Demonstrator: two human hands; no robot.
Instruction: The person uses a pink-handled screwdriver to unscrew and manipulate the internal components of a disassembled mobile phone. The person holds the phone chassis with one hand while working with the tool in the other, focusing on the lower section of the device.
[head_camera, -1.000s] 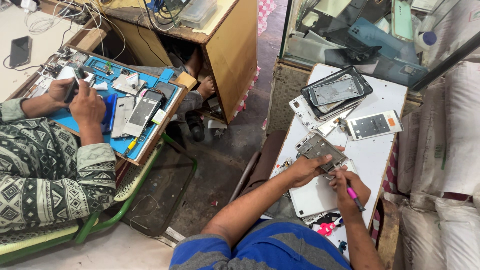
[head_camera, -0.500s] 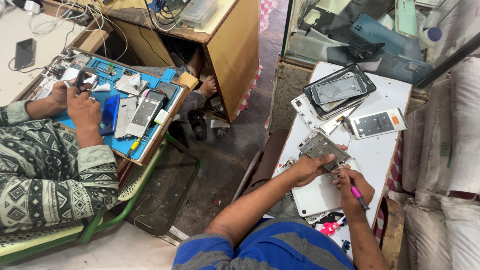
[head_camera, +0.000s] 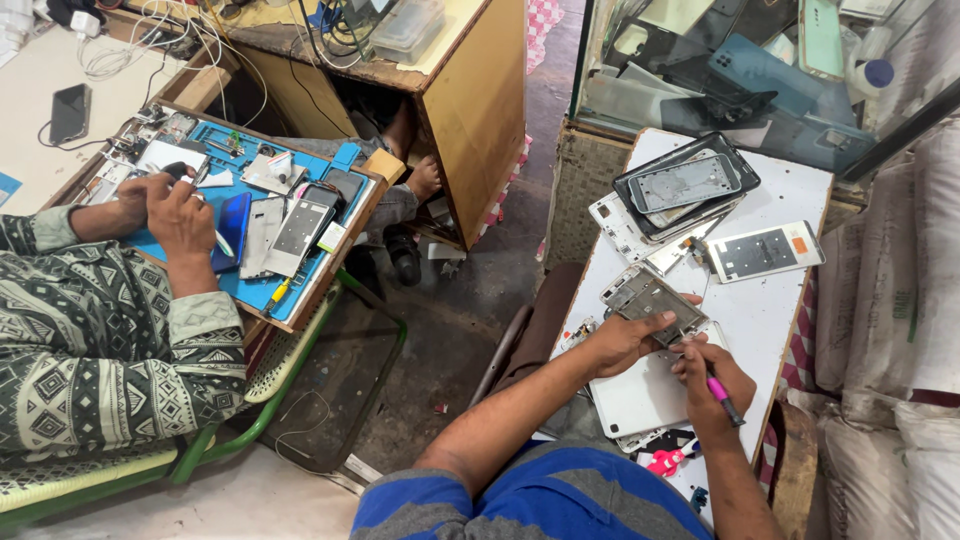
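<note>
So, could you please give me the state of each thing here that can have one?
Left hand: gripping the phone frame.
Phone frame: opened up, flat on the white table.
Right hand: shut on the pink screwdriver, tip at the frame.
Stacked phone frames: piled, untouched.
White phone panel: lying flat, apart.

On the white table (head_camera: 790, 190), a white phone panel (head_camera: 765, 250) with an orange sticker lies right of the dark frame stack (head_camera: 685, 185); sacks (head_camera: 900, 310) stand beside the table.
</note>
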